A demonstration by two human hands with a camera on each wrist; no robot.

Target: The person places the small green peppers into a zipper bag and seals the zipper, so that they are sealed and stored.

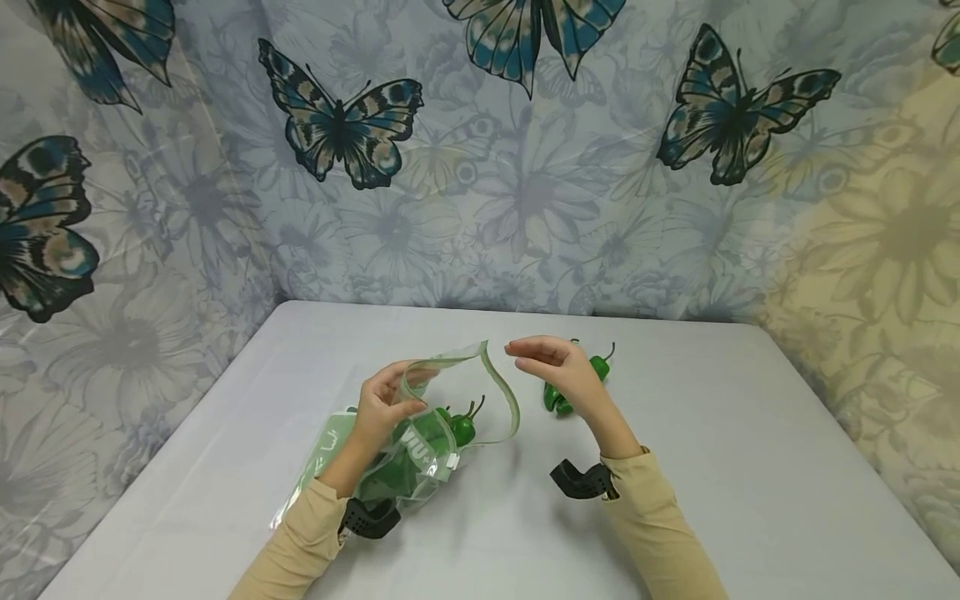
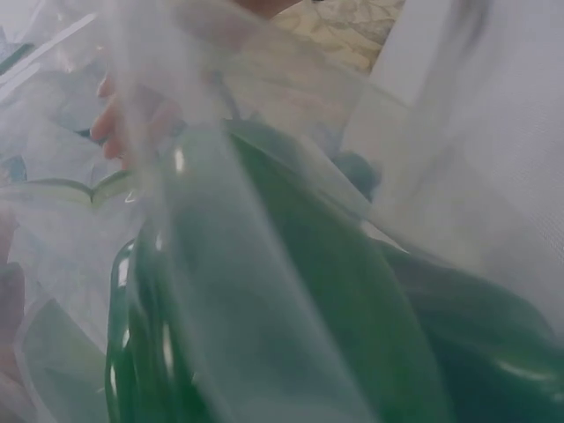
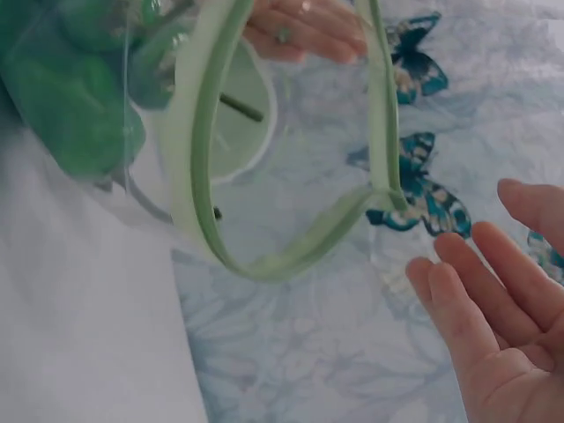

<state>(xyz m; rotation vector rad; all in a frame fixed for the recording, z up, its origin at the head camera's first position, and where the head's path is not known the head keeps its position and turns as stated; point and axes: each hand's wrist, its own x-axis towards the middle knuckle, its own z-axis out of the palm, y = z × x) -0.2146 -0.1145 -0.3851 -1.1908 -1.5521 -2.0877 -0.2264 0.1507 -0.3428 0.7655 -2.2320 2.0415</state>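
Observation:
My left hand (image 1: 384, 404) grips the edge of a clear zip bag (image 1: 420, 457) with green print, its thumb and fingers on the rim. The bag lies tilted with its green-trimmed mouth (image 3: 204, 176) gaping toward the right. Green peppers (image 1: 462, 430) with dark stems fill its lower part; through the plastic, peppers (image 2: 326, 273) take up much of the left wrist view. My right hand (image 1: 558, 367) is held just right of the mouth, fingers extended and holding nothing. Loose green peppers (image 1: 600, 367) lie behind that hand, partly hidden by it.
Everything rests on a white table (image 1: 750, 467). Its back edge meets a wall cloth (image 1: 525, 242) printed with flowers and butterflies. A black wrist mount (image 1: 371, 518) sits by the left sleeve, another black mount (image 1: 581, 481) by the right.

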